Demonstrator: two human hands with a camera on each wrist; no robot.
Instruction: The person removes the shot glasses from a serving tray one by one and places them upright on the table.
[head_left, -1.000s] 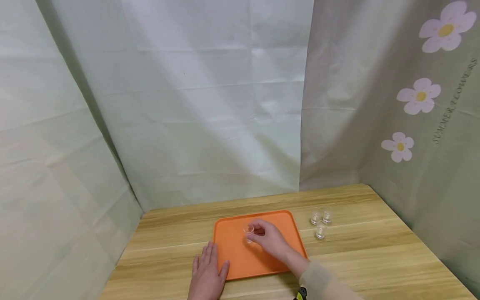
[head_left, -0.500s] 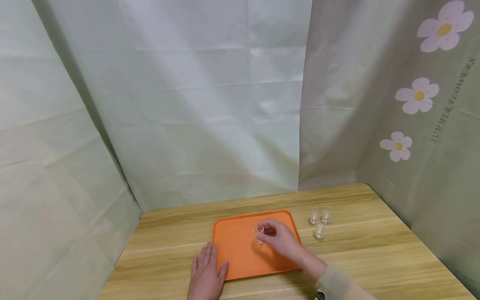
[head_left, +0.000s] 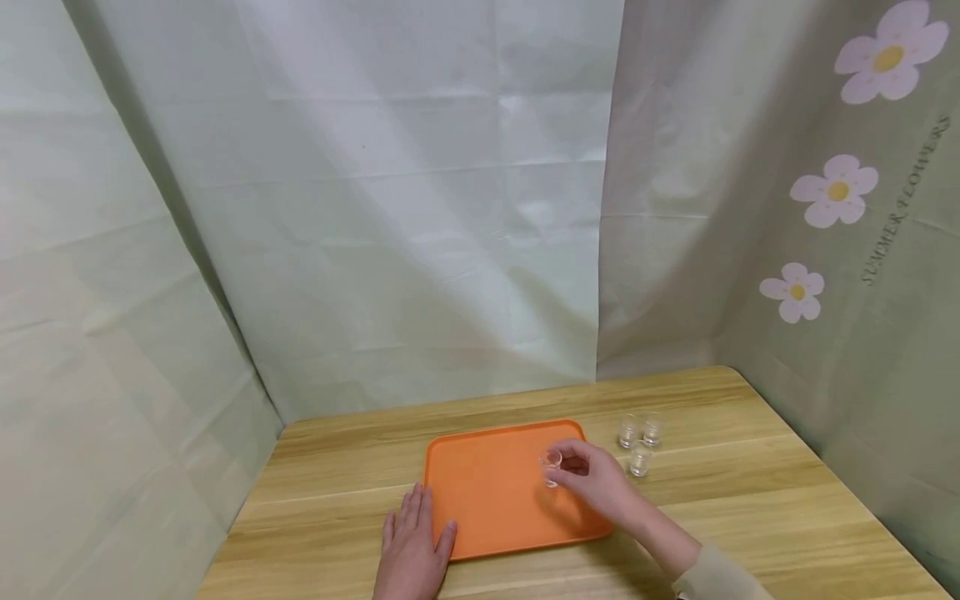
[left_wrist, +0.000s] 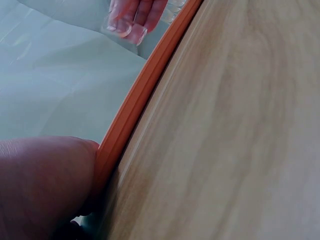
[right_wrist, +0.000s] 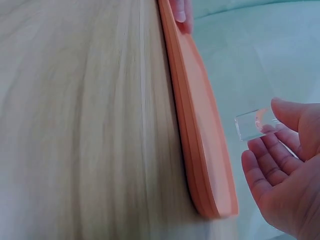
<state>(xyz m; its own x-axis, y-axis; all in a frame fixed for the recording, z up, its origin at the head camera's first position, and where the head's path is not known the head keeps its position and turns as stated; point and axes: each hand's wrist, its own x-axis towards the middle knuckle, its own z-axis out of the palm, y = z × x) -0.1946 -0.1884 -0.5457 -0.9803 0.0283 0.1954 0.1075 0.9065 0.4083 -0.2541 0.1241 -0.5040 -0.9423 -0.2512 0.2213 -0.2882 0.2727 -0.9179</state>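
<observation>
My right hand (head_left: 596,479) pinches a small clear shot glass (head_left: 551,468) between thumb and fingers, over the right part of an orange tray (head_left: 480,492). In the right wrist view the glass (right_wrist: 250,125) shows its thick base, and the other fingers curl loosely below it. My left hand (head_left: 415,542) lies flat at the tray's left edge, fingers straight, the thumb over the rim. The left wrist view shows part of that hand (left_wrist: 45,175) against the tray's side (left_wrist: 135,100), with the held glass (left_wrist: 125,27) beyond it.
Three more clear shot glasses (head_left: 638,460) stand grouped on the wooden table (head_left: 720,475), just right of the tray's far corner. Pale cloth screens (head_left: 420,250) hang behind the table and along both sides, the right one printed with flowers.
My right hand has carried the shot glass rightward across the tray, from near its middle to its right part. The left hand stays at the tray's edge.
</observation>
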